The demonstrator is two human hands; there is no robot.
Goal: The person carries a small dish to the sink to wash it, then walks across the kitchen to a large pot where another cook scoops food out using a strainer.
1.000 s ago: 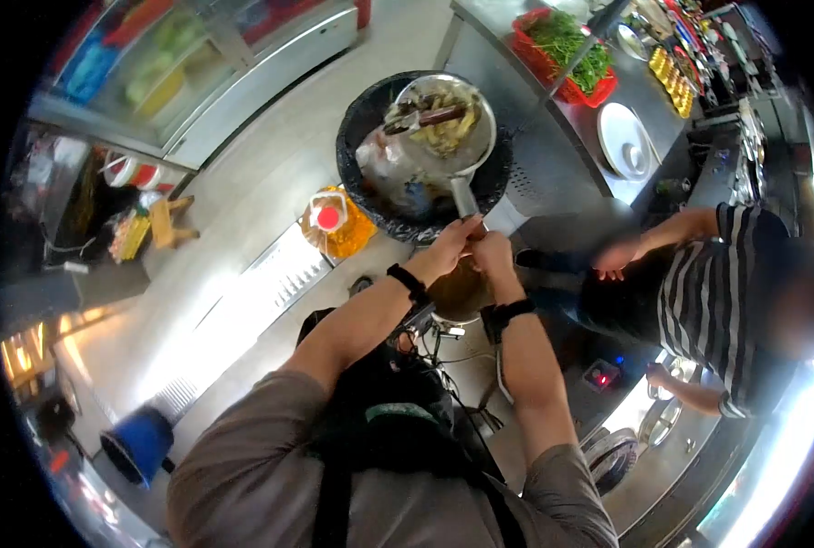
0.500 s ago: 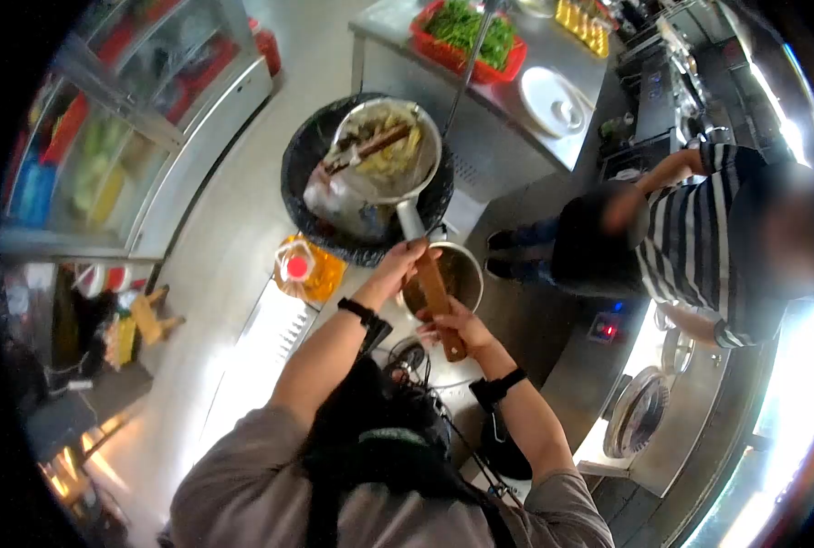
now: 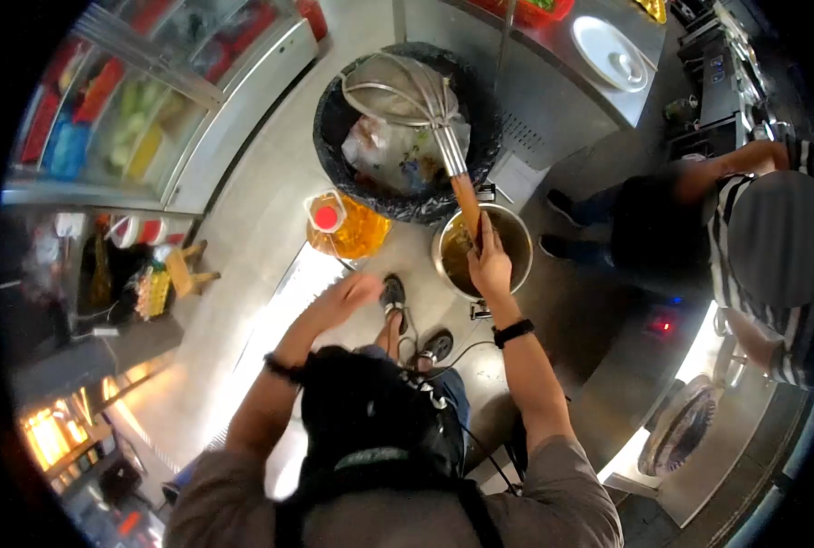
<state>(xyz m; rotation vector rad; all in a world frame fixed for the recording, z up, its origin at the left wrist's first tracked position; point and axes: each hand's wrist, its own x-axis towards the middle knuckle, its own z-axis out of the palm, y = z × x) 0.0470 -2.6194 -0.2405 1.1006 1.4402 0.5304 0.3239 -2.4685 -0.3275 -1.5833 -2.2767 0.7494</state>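
Note:
My right hand (image 3: 490, 265) is closed around the wooden handle (image 3: 466, 203) of a large wire-mesh strainer (image 3: 390, 89). The strainer is turned over above a bin (image 3: 409, 210) lined with a black bag, its metal support bars facing up. Inside the bin lie crumpled plastic and scraps (image 3: 407, 155). Below the handle stands a metal pot (image 3: 518, 265) holding brownish liquid. My left hand (image 3: 352, 294) is off the handle, slightly smeared, its fingers seemingly stretched out with nothing in them. It is close to a jug of yellow oil (image 3: 357, 233) with a red cap.
A steel table (image 3: 544, 64) with a white lid (image 3: 610, 53) and red basket (image 3: 553, 11) stands beyond the bin. On the right is a person in a striped shirt (image 3: 726, 210). A glass-door fridge (image 3: 151, 119) and small wooden stool (image 3: 186, 272) are at left.
The strainer has been flipped over, and the food scraps in its bowl no longer show. My left hand has let go of the handle and moved left.

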